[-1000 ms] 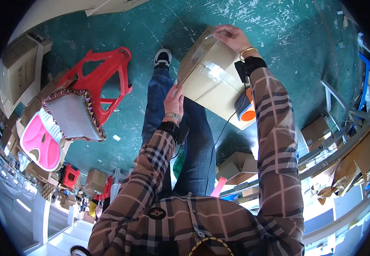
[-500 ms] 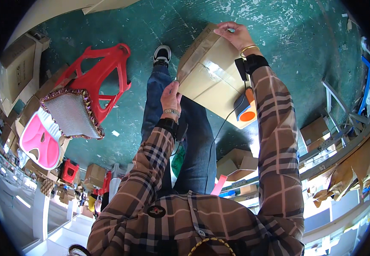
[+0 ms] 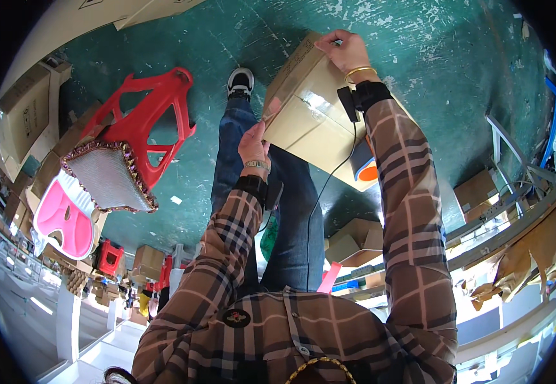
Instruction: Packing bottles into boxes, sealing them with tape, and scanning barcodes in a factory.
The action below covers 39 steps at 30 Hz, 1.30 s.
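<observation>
A tan cardboard box (image 3: 316,137) stands tilted in front of my legs, with shiny tape across its top. Along its left upper edge runs a strip of clear packing tape (image 3: 294,77). At the strip's near end my left hand (image 3: 253,146) is closed, its fingertips against the box edge and partly showing through the film. Over the far corner my right hand (image 3: 344,51) is pinched shut at the other end. A dark-blue and orange rounded object (image 3: 367,170) lies on the box's near right part, half hidden by my right forearm.
To the left, a red plastic stool (image 3: 169,118) lies beside a frilled grey cushion (image 3: 108,176) and a pink-and-white plastic seat (image 3: 66,221). Cardboard boxes (image 3: 25,115) stand at far left. An open carton (image 3: 355,242) sits near my right leg. A black cable (image 3: 321,195) hangs from my right wrist.
My right hand has shifted slightly left and away from me, its fingers more tightly curled. My left hand has moved slightly left, and the box's printed left side shows more plainly.
</observation>
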{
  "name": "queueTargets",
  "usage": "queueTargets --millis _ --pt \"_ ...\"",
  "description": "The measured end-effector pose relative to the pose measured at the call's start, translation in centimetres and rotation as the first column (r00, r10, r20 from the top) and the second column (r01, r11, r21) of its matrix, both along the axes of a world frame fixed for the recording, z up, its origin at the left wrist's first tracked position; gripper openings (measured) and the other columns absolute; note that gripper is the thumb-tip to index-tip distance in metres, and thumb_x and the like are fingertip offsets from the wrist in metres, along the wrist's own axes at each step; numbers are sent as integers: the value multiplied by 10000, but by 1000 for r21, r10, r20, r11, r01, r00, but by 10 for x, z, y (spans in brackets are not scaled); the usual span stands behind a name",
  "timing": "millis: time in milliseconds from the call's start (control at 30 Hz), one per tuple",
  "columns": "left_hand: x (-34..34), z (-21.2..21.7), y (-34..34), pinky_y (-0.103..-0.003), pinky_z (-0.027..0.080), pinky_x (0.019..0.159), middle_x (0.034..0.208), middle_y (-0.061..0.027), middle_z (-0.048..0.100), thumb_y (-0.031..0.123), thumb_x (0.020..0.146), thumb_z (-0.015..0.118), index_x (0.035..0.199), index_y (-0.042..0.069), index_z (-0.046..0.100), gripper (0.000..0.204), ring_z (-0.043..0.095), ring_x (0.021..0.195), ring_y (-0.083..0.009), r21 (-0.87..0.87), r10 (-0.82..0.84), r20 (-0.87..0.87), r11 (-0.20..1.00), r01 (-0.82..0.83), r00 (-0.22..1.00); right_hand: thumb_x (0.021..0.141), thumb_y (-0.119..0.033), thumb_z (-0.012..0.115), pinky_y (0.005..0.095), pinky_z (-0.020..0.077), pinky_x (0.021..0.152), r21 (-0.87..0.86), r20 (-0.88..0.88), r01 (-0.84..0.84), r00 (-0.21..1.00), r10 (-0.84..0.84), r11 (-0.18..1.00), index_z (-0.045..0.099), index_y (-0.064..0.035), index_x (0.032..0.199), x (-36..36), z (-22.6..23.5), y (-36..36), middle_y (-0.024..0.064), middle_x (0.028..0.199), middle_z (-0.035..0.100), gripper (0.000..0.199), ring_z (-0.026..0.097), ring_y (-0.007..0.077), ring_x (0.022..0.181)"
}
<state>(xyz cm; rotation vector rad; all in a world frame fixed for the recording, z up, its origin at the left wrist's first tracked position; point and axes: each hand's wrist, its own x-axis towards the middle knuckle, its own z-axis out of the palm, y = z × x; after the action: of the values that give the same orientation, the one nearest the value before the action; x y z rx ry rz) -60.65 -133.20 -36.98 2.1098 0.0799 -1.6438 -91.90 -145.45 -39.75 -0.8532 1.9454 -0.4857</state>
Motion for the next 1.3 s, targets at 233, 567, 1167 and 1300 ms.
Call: queueTargets --millis 233,567,1167,1300 --pt "-1 -3 -9 -394 511 925 1051 -34 714 112 844 807 1073 70 704 255 667 996 -188 55 72 23 996 -73 997 789 -295 800 383 533 734 17 -107 -34 994 35 999 723 -51 886 10 2 -4 119 853 713 274 683 270 772" --pt "22 -34 -10 -343 547 935 1245 -78 669 77 948 669 1322 61 596 382 674 1075 -219 70 150 -210 988 -138 966 793 -186 702 416 567 827 -125 -49 87 994 -94 988 610 -187 1213 18 -7 -9 58 991 754 431 711 306 932" --pt "-127 -28 -133 -361 286 1193 1576 -244 364 459 1083 286 1525 -37 336 666 341 1472 -349 -482 -949 253 44 875 187 1003 -43 614 259 524 903 -340 -30 723 631 -775 602 598 11 1220 71 141 151 75 1081 696 224 676 133 1005" --pt "-68 -27 -79 -372 355 1136 1494 -249 480 560 1067 205 1494 -63 376 774 444 1400 -376 -180 -988 17 149 972 155 961 -68 674 301 500 750 -270 -310 681 608 -731 681 638 -9 1116 105 169 238 65 958 639 170 614 160 807"
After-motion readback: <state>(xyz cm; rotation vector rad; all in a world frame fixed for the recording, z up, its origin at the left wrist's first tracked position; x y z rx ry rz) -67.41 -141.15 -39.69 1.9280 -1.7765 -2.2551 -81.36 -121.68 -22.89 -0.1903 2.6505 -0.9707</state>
